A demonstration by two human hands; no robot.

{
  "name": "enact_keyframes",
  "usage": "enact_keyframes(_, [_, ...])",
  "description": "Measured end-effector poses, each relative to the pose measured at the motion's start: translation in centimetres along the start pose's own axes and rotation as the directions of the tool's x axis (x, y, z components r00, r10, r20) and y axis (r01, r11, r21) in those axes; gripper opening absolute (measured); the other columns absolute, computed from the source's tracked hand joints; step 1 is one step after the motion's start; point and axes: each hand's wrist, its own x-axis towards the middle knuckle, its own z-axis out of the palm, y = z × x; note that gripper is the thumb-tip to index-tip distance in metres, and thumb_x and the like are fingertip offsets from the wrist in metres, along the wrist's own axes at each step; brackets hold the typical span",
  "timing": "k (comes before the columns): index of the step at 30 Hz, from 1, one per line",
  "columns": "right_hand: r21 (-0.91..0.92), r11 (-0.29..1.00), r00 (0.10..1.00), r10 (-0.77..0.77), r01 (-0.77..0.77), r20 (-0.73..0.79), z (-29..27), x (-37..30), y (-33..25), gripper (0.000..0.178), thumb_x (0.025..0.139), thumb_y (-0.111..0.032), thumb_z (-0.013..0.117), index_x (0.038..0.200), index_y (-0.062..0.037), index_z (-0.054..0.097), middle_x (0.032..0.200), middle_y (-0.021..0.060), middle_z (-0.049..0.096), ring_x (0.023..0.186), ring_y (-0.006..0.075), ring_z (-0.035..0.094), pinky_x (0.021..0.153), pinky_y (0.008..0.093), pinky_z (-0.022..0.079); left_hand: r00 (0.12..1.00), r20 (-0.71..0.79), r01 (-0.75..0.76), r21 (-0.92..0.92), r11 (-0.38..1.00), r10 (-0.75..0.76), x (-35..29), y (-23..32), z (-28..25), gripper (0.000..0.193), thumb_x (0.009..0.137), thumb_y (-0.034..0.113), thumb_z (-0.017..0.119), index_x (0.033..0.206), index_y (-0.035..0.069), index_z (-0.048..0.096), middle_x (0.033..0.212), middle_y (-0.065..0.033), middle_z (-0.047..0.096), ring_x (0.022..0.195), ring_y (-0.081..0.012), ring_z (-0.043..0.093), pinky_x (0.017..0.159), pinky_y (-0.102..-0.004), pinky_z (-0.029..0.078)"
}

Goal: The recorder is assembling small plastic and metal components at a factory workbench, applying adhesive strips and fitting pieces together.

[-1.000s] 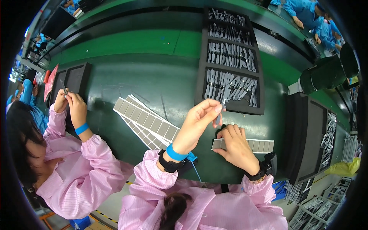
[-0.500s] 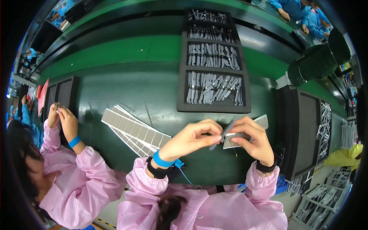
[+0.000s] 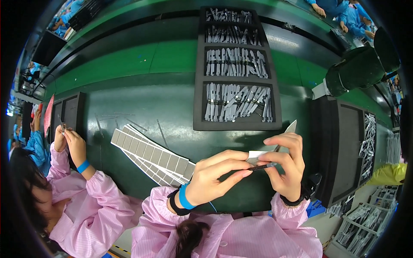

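My left hand [image 3: 218,175] pinches a slim dark grey plastic part [image 3: 260,167] between thumb and fingertips, the part lying nearly level. My right hand [image 3: 287,162] is curled around a strip of grey stickers on white backing [image 3: 258,154]. One end of that strip shows between the hands, and the other sticks up behind the right fingers. The right fingertips are close to the part's far end; whether they touch it I cannot tell. Left of my left hand, several more sticker sheets [image 3: 148,151] lie fanned and overlapping on the dark green table.
Beyond my hands stands a black foam tray [image 3: 198,103] with compartments of grey parts. Another dark tray [image 3: 340,155] is at the right, near a black duct-like tube [image 3: 352,75]. Thin dark strips [image 3: 162,132] lie on the table. A person in pink [image 3: 92,206] works at my left.
The grey part has turned from steeply tilted to nearly level. My left hand has moved lower, and the strip's near end now shows white between my hands.
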Motion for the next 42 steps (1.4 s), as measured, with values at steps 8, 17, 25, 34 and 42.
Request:
enact_keyframes(8, [-0.252,0.968,0.998,-0.014,0.0,-0.054,0.1,-0.1,-1.1,0.023,0.062,-0.006,0.069,0.083,-0.009,0.06,0.098,0.0049,0.058,0.085,0.0226,0.051,0.079,0.0381,0.036,0.986,-0.031,-0.155,0.157,0.975,0.161,0.1,-0.1,0.3,0.018,0.068,-0.001,0.069,0.085,-0.003,0.062,0.09,-0.0117,0.062,0.071,-0.0229,0.061,0.059,-0.0292,0.05])
enact_keyframes(17, [-0.006,0.992,0.992,0.123,-0.123,0.029,-0.7,-0.6,-0.8,0.023,0.062,-0.005,0.069,0.082,-0.0089,0.059,0.096,0.0048,0.057,0.085,0.0226,0.051,0.083,0.0396,0.036,0.955,0.001,-0.292,0.154,0.944,0.295,0.2,-0.5,0.4,0.023,0.063,-0.003,0.072,0.085,-0.002,0.066,0.089,-0.0109,0.062,0.068,-0.0205,0.06,0.057,-0.0272,0.047])
enact_keyframes(25, [-0.374,0.928,1.0,-0.013,0.006,-0.016,0.3,-0.5,-1.6,0.018,0.066,-0.008,0.066,0.081,-0.0094,0.058,0.094,0.0025,0.057,0.082,0.0197,0.052,0.087,0.0438,0.034,0.971,-0.03,-0.229,0.178,0.957,0.237,0.2,-0.5,0.3,0.021,0.063,-0.002,0.072,0.083,-0.002,0.065,0.091,-0.0129,0.062,0.064,-0.0206,0.058,0.055,-0.0271,0.047])
enact_keyframes(34, [-0.351,0.936,1.0,0.009,-0.016,-0.021,0.7,-0.6,-1.4,0.021,0.063,-0.002,0.063,0.082,-0.0076,0.057,0.092,0.003,0.056,0.082,0.0205,0.052,0.087,0.0439,0.034,0.977,-0.045,-0.203,0.119,0.972,0.21,0.4,-0.6,0.2,0.019,0.065,-0.001,0.071,0.083,-0.002,0.065,0.091,-0.0138,0.061,0.065,-0.0217,0.059,0.056,-0.0277,0.047])
enact_keyframes(42, [-0.175,0.979,0.994,0.106,-0.1,0.025,0.6,-0.3,-1.3,0.027,0.058,0.005,0.06,0.08,-0.0071,0.052,0.087,0.0041,0.052,0.08,0.0229,0.048,0.08,0.0394,0.034,0.984,-0.038,-0.167,0.136,0.977,0.174,0.2,-0.3,0.6,0.017,0.067,-0.002,0.07,0.084,-0.003,0.065,0.091,-0.0143,0.061,0.065,-0.0208,0.059,0.056,-0.0279,0.048])
